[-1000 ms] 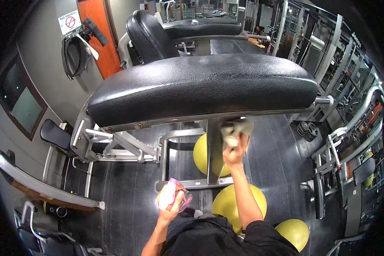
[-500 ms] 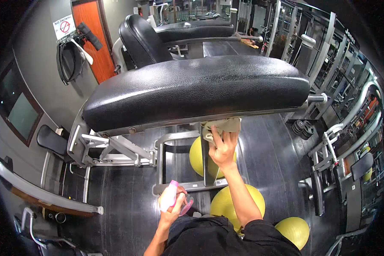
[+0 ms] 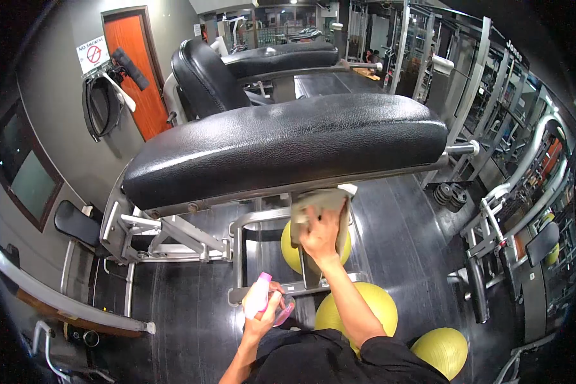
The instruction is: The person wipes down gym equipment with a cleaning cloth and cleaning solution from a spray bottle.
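My right hand (image 3: 321, 233) presses a grey-beige cloth (image 3: 326, 200) against the upright metal post under the black padded bench (image 3: 288, 137). The fingers lie over the cloth and are slightly blurred. Lower and to the left, my left hand (image 3: 262, 318) is wrapped round a pink and white bottle (image 3: 258, 296), above the foot of the metal frame (image 3: 288, 286). A clear pink part shows beside those fingers.
Yellow exercise balls (image 3: 374, 304) rest on the dark floor near my body, one more (image 3: 441, 353) at the lower right. Weight plates (image 3: 450, 196) and machines stand right. Another black bench (image 3: 281, 59) is behind. Left are a grey bar (image 3: 64, 297) and a small pad (image 3: 77, 221).
My right hand and the cloth have moved slightly down and left on the post, and the cloth looks more spread out. The view has shifted a little. My left hand still grips the bottle.
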`<action>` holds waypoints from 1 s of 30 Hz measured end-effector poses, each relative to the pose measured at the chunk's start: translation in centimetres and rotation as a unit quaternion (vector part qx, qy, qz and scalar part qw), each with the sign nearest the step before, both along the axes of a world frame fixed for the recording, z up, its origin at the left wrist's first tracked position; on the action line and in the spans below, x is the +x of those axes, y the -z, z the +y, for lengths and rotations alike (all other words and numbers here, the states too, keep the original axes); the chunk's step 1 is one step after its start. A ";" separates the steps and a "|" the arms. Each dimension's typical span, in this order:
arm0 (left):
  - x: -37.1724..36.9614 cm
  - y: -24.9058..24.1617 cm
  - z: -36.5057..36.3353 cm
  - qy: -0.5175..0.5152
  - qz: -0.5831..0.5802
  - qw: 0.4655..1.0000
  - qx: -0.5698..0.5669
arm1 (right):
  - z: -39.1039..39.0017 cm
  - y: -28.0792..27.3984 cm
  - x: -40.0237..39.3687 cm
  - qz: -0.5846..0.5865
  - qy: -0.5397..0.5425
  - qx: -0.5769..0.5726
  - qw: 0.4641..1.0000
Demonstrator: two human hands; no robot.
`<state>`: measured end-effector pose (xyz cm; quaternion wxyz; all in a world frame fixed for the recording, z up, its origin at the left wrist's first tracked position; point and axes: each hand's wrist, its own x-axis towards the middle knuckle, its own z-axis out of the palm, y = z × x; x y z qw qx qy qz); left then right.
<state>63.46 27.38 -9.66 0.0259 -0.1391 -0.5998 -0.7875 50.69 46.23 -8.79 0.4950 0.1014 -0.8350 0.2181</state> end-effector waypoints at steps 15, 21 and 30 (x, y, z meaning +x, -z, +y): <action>0.2 1.0 -0.7 0.006 0.001 1.000 -0.029 | -0.3 1.4 -2.6 0.076 -0.008 -0.287 0.955; 0.1 1.0 -0.9 -0.015 -0.006 1.000 0.007 | 2.5 4.3 -0.8 -0.131 -0.088 -0.415 0.896; 0.1 1.3 -0.9 0.001 -0.005 1.000 -0.004 | 1.3 -3.0 -3.3 0.146 -0.046 -0.396 0.905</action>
